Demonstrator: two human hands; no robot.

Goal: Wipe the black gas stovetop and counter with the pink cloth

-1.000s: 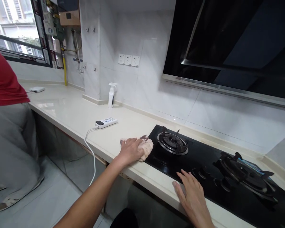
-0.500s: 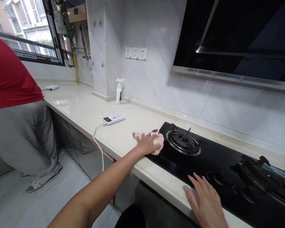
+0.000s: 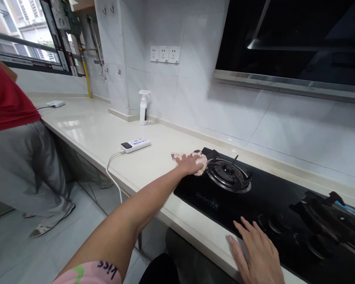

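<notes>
My left hand (image 3: 188, 164) presses a pale pink cleaning cloth (image 3: 201, 161) onto the left end of a black glass gas hob (image 3: 195, 189), its fingers bent over the bunched fabric. Part of the cloth laps onto the cream countertop. Just right of it is the left burner (image 3: 228, 173) with its dark pan support. Fingers spread, my right hand (image 3: 256, 250) rests at the hob's front edge near the control knobs (image 3: 273, 225), holding nothing.
A white power bank (image 3: 136, 145) with a cable hanging over the counter's edge lies to the left. Behind it stands a white spray bottle (image 3: 143, 107). A range hood (image 3: 290, 85) overhangs the hob. Another person in a red top (image 3: 8, 98) stands at the far left.
My left hand has slid the cloth away from me along the hob's left end, toward the wall. My right hand stays at the front edge. The view has shifted slightly.
</notes>
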